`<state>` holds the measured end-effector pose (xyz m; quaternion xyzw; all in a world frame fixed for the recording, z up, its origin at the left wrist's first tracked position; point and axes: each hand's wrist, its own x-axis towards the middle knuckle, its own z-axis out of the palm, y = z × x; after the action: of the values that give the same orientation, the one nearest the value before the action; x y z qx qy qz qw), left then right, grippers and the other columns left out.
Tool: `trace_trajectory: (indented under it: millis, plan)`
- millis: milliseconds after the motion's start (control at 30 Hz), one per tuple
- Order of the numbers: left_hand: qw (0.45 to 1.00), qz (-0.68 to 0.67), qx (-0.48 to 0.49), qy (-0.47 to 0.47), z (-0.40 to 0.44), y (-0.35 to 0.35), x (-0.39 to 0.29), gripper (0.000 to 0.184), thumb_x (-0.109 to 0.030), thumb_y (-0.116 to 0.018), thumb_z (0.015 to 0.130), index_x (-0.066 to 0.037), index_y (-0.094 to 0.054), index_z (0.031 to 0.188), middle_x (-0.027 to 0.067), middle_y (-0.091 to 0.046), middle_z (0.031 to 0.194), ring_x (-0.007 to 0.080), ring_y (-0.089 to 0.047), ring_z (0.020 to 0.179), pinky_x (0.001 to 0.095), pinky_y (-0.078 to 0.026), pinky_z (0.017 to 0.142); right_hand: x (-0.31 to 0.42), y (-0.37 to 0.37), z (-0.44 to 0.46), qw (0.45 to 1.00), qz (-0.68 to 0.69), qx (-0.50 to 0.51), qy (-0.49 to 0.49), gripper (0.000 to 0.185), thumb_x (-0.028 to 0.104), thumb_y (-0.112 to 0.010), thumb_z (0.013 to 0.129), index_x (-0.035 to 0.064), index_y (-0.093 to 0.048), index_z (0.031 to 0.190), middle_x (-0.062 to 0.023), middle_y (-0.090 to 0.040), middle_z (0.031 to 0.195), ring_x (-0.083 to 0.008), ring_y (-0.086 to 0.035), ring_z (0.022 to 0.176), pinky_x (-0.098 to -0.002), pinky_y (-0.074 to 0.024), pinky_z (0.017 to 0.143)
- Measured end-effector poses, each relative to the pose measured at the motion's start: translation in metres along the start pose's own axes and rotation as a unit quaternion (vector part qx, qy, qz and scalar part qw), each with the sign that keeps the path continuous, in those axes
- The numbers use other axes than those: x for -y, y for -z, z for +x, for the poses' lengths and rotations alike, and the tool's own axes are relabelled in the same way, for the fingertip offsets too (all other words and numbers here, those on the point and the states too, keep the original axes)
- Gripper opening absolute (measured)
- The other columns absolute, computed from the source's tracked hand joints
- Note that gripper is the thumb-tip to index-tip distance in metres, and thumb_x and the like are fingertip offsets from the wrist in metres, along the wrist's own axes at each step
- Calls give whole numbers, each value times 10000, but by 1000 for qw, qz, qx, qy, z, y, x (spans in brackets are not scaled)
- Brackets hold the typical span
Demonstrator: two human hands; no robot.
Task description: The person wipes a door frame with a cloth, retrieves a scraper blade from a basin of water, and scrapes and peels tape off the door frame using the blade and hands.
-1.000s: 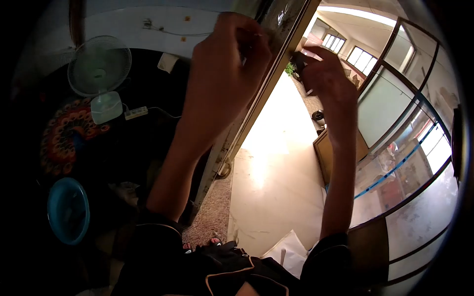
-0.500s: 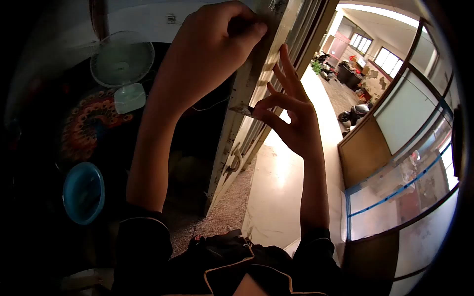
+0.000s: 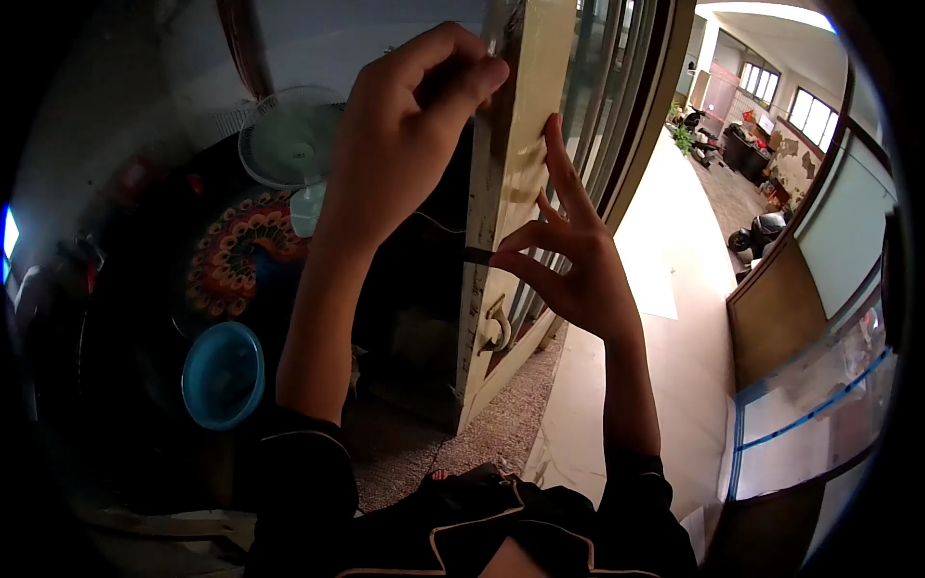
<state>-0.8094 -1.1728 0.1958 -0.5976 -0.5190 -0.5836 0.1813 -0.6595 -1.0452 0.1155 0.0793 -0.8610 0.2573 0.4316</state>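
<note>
A cream-painted door or window frame (image 3: 525,125) stands ajar in front of me, with a handle (image 3: 498,326) on its lower part. My left hand (image 3: 414,116) is closed in a pinch by the frame's upper edge; what lies between thumb and finger is too small to make out. Lower down, my right hand (image 3: 578,265) pinches a thin dark strip (image 3: 478,255) between thumb and index finger. That strip reaches across the frame's narrow edge. The other right fingers are stretched out, the index-side tips against the frame's face or close to it.
To the left, in shadow, are a pale green fan (image 3: 289,140), a blue basin (image 3: 224,376) and a dark surface with a peacock pattern (image 3: 241,250). At right are a pale floor (image 3: 626,385), glazed panels (image 3: 848,222) and a parked scooter (image 3: 756,236).
My view has turned, so the frame and the room appear shifted to the right. Both hands keep their pinches; more of the dark strip shows across the frame's edge.
</note>
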Motion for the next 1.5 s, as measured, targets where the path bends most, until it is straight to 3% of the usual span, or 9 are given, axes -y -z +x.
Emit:
trace_trajectory:
  millis: [400,467,600,733,833,1000,1200,1233,1500]
  plan:
    - [991,-15,-73,-116,-9,-14,2,159,-170,-647,959,-36,-606,884,-10,-582,687,44,-528,622,214,-401,568,0,4,-3,999,30,13,12,73,79,-804,751,79,-733,733,-142,-100,1633,-399,-103,1483,-557,-301,1144]
    - [1000,-19,0,10,-10,-6,-4,182,-190,-644,963,-43,-602,864,-11,-597,698,54,-555,636,209,-421,586,-4,0,-6,999,36,9,17,76,73,-804,745,77,-731,726,-152,-109,1631,-401,-104,1484,-554,-281,1154]
    - [994,6,103,24,7,10,-4,194,-214,-652,958,-47,-614,867,-4,-617,713,64,-593,665,213,-443,598,-6,-4,-9,999,36,3,27,80,74,-804,741,80,-729,716,-159,-115,1629,-414,-96,1483,-550,-250,1168]
    - [978,61,85,-182,-11,10,2,142,-177,-641,956,-43,-651,909,39,-682,826,109,-669,769,249,-521,671,-6,-7,-8,1000,7,-2,24,77,77,-806,743,89,-732,728,-141,-100,1635,-420,-107,1480,-557,-268,1161]
    - [996,16,59,-60,-37,26,1,100,-128,-594,977,-39,-639,970,83,-705,906,180,-694,942,322,-557,850,-3,-11,-13,1000,13,-3,21,77,74,-802,749,94,-731,728,-138,-102,1635,-421,-95,1481,-561,-263,1162]
    - [992,-73,51,-87,-73,14,7,118,-98,-484,1028,-6,-550,1058,132,-695,961,212,-694,962,388,-521,977,-4,-8,-10,999,8,-8,33,71,74,-798,754,105,-734,754,-133,-96,1636,-389,-108,1488,-552,-251,1172]
    - [952,-255,-84,146,-143,8,17,92,-133,-484,1035,-41,-497,1038,53,-523,719,138,-573,680,408,-575,843,1,1,-29,999,27,36,-6,106,105,-829,710,108,-731,749,-93,-255,1604,-363,-179,1482,-525,-259,1178]
    - [923,-297,-128,208,-158,-1,19,108,-155,-499,1034,-54,-504,1075,16,-467,697,94,-474,625,309,-537,708,0,2,-33,998,28,49,-2,104,101,-828,710,105,-734,753,-92,-264,1602,-358,-182,1483,-527,-274,1170]
    - [795,-482,-75,359,-306,-40,81,193,-195,-567,993,-46,-600,1110,-13,-402,645,67,-371,532,251,-356,511,-8,-3,-79,988,25,127,-85,117,53,-821,702,113,-746,768,-70,-409,1532,-334,-309,1447,-532,-379,1111]
